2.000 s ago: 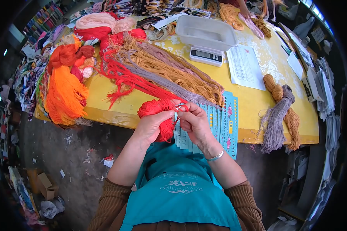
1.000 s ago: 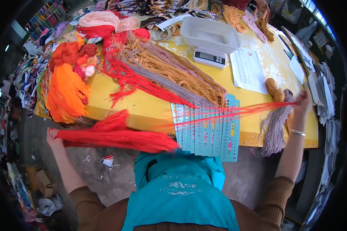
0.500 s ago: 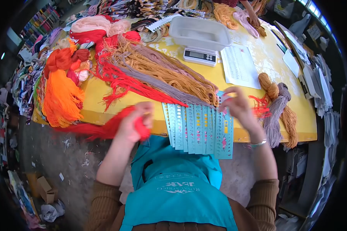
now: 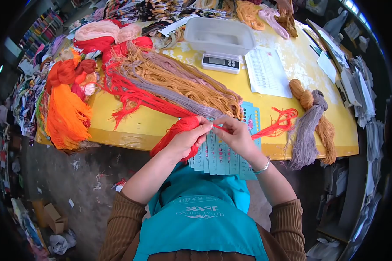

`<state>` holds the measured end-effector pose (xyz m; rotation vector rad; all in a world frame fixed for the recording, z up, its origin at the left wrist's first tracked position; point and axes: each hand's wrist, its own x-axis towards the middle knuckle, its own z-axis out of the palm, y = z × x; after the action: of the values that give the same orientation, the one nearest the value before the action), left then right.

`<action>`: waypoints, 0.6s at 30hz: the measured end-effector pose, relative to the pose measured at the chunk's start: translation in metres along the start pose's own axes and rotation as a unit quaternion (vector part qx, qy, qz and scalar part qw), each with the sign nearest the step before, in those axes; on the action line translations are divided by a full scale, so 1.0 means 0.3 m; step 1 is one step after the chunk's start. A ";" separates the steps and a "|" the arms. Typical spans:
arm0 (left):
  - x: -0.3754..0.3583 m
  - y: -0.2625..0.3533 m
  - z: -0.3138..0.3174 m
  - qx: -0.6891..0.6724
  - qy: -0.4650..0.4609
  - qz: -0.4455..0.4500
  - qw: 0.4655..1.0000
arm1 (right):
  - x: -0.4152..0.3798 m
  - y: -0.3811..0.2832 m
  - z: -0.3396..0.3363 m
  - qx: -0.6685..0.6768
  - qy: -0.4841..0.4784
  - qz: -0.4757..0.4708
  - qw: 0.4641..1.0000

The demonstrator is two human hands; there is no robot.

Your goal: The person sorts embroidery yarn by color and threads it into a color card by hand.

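Observation:
A thick bundle of red thread (image 4: 173,135) is gathered in my left hand (image 4: 191,138), its fingers closed round it near the table's front edge. My right hand (image 4: 235,135) pinches a few red strands drawn from the bundle, its fingertips close to those of my left hand. Beneath both hands, several light-blue punched cards (image 4: 222,157) overhang the table edge, partly covered by the hands. Beyond them lie long hanks of golden-brown thread (image 4: 191,87), grey-purple thread (image 4: 170,96) and red thread (image 4: 139,93). Loose red strands (image 4: 276,124) lie right of my right hand.
On the yellow table (image 4: 104,135) stand a digital scale (image 4: 221,62) with a clear plastic tub (image 4: 220,37) and a printed sheet (image 4: 268,71). Orange thread (image 4: 69,111) lies left, a grey hank (image 4: 310,135) right. A co-worker's hand (image 4: 285,6) shows at the far edge.
My left hand has brought the red bundle rightward and up to the cards. My right hand has moved left and down to meet it, now pinching strands. The view has shifted slightly.

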<state>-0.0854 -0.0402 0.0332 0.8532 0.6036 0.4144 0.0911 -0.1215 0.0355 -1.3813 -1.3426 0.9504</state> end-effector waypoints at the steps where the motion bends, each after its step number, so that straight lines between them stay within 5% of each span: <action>1: 0.010 -0.007 0.002 0.000 0.001 -0.001 1.000 | 0.002 0.005 0.003 0.001 0.000 0.000 1.000; 6: 0.050 -0.025 0.010 0.027 0.097 -0.007 0.995 | 0.033 0.043 -0.006 -0.080 0.104 -0.022 0.991; 9: 0.048 -0.018 -0.002 0.029 0.120 -0.045 0.991 | 0.051 0.069 -0.043 -0.112 0.109 0.067 0.985; 18: 0.058 0.004 0.011 0.014 0.110 -0.116 0.987 | 0.065 0.092 -0.057 -0.172 0.088 0.041 0.980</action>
<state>-0.0701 -0.0315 0.0302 0.7583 0.9051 0.2901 0.1163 -0.1024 0.0146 -1.7505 -1.3655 0.6480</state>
